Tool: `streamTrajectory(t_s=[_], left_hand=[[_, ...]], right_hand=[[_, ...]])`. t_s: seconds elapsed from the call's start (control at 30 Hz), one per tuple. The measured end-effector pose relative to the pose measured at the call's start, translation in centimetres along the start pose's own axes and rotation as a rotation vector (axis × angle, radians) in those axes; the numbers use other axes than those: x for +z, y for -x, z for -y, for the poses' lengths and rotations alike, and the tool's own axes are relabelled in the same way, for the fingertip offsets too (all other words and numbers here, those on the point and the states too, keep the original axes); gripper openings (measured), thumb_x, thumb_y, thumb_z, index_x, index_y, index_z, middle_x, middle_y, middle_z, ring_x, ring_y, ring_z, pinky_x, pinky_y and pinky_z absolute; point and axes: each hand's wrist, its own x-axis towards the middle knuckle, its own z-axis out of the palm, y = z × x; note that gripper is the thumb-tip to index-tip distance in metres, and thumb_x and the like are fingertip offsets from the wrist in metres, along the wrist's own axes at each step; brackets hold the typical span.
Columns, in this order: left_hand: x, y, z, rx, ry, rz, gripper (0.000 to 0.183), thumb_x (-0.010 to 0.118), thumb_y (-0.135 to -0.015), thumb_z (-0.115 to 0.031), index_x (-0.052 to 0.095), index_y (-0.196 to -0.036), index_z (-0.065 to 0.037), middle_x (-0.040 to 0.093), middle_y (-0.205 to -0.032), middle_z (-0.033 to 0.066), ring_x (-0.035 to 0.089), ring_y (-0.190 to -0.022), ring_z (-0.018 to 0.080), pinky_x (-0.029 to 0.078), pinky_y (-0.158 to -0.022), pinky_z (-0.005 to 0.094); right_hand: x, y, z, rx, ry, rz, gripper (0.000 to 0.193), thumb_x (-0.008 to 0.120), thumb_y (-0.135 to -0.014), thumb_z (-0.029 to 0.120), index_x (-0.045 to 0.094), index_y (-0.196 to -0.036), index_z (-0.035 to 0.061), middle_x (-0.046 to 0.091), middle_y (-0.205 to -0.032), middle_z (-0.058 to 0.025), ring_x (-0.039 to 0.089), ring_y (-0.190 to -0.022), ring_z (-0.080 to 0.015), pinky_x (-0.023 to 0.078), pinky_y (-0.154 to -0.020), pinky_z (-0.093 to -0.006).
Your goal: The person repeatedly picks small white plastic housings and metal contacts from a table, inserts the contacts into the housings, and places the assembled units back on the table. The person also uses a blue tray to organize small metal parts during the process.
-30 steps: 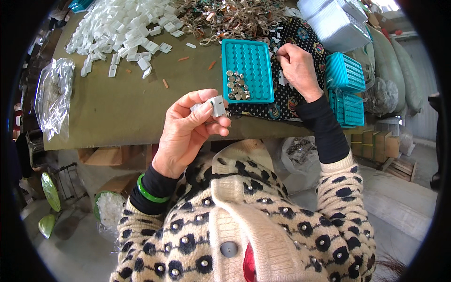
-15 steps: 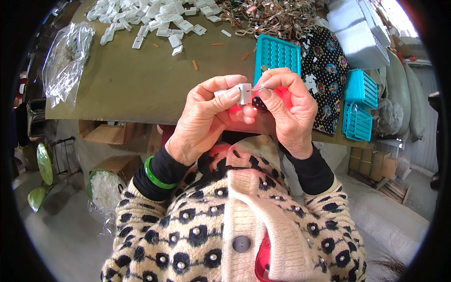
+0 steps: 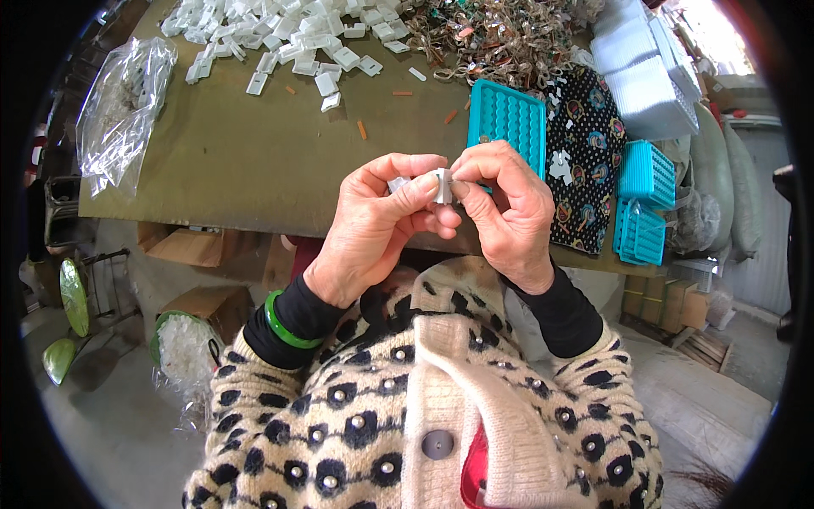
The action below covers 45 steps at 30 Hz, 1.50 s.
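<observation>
My left hand [image 3: 373, 216] pinches a small white plastic case [image 3: 443, 187] between thumb and fingers, above the table's front edge. Thumb and forefinger of my right hand [image 3: 509, 204] are closed at the case's right side. Whatever thin piece they pinch is hidden by the fingertips. Just beyond the right hand lies a teal tray [image 3: 509, 119] with rows of small hollows. Farther back is a heap of similar white plastic pieces [image 3: 288, 34], and several small orange strips [image 3: 362, 130] are scattered on the table.
Tangled brownish strips [image 3: 500, 38] are piled at the back. A clear plastic bag [image 3: 127, 110] lies at the left. Patterned black cloth [image 3: 585, 161], stacked white trays [image 3: 649, 85] and teal trays [image 3: 649, 174] stand to the right. Cardboard boxes [image 3: 191, 244] sit beneath the table [image 3: 254, 170].
My right hand has come left, up against the white case. The thin metallic piece seen between its fingertips earlier no longer shows. The red glow on my fingers is gone.
</observation>
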Motion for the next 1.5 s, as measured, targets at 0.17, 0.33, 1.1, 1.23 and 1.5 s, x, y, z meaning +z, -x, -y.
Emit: streamTrajectory(t_s=[0.17, 0.33, 1.1, 1.23, 1.5], left_hand=[[-0.3, -0.2, -0.2, 0.000, -0.024, 0.003, 0.022, 0.063, -0.094, -0.010, 0.063, -0.114, -0.001, 0.069, -0.094, 0.0124, 0.069, -0.074, 0.0214, 0.060, -0.068, 0.0348], [-0.6, -0.4, -0.8, -0.023, 0.062, 0.030, 0.023, 0.063, -0.094, -0.012, 0.063, -0.114, 0.000, 0.069, -0.094, 0.0128, 0.069, -0.074, 0.0215, 0.060, -0.068, 0.0344], [-1.2, -1.3, -1.1, -0.095, -0.004, -0.077, 0.012, 0.066, -0.092, -0.011, 0.062, -0.101, -0.004, 0.069, -0.093, 0.0114, 0.067, -0.069, 0.0162, 0.056, -0.059, 0.0274], [-1.2, -1.3, -1.0, -0.083, 0.002, -0.075, 0.015, 0.065, -0.093, -0.011, 0.062, -0.105, -0.002, 0.069, -0.094, 0.0125, 0.069, -0.070, 0.0178, 0.058, -0.060, 0.0279], [-1.2, -1.3, -0.4, -0.051, -0.006, -0.060, 0.021, 0.063, -0.094, -0.010, 0.061, -0.112, 0.000, 0.069, -0.095, 0.0139, 0.070, -0.072, 0.0197, 0.060, -0.063, 0.0293]], right_hand=[[0.2, -0.3, 0.0, -0.058, 0.101, 0.022, 0.012, 0.066, -0.081, -0.007, 0.058, -0.085, 0.0010, 0.061, -0.085, -0.0089, 0.061, -0.074, -0.0219, 0.049, -0.065, -0.0296], [0.1, -0.6, 0.0, 0.165, -0.186, 0.053, 0.012, 0.063, -0.080, -0.008, 0.058, -0.087, 0.0013, 0.063, -0.087, -0.0097, 0.062, -0.075, -0.0205, 0.050, -0.066, -0.0290], [0.6, -9.7, -6.4, -0.505, 1.219, 0.403, 0.003, 0.063, -0.074, 0.008, 0.063, -0.075, 0.0057, 0.057, -0.084, -0.0071, 0.058, -0.088, -0.0212, 0.046, -0.071, -0.0342], [1.0, -10.5, -7.8, -0.523, 1.242, 0.440, 0.003, 0.063, -0.074, 0.010, 0.062, -0.074, 0.0066, 0.057, -0.082, -0.0065, 0.058, -0.088, -0.0211, 0.046, -0.071, -0.0344], [1.1, -10.5, -8.7, -0.512, 1.202, 0.437, 0.005, 0.063, -0.074, 0.010, 0.062, -0.079, 0.0077, 0.059, -0.083, -0.0069, 0.060, -0.088, -0.0226, 0.047, -0.069, -0.0356]])
